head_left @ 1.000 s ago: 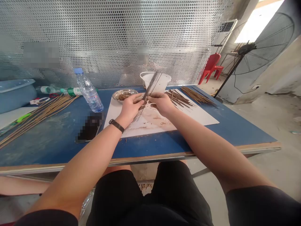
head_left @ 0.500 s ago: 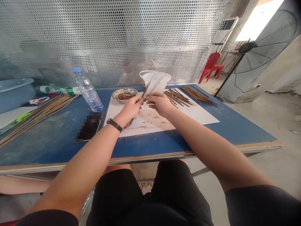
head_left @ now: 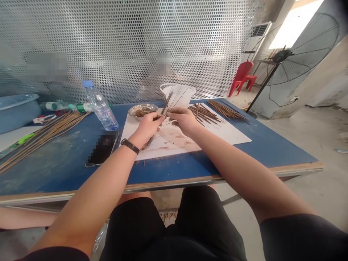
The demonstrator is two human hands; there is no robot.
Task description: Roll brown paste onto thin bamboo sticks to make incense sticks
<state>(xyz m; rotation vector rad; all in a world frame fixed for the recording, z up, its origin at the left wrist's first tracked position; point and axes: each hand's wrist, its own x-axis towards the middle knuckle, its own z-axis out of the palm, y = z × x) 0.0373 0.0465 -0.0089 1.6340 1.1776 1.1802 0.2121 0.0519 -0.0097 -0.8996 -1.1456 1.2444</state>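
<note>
At the frame's centre, above a stained white board, the left hand grips a bundle of thin, dark sticks; the right hand pinches several splayed strands, leaving the bundle divided before a white plastic bucket.

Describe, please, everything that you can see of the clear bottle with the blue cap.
The clear plastic bottle stands on the blue table, behind the phone. Its blue cap is on; small blue print marks its body. It appears tilted, perhaps from lens distortion. The left hand and right hand are away from it. How full it is, I cannot tell.
</note>
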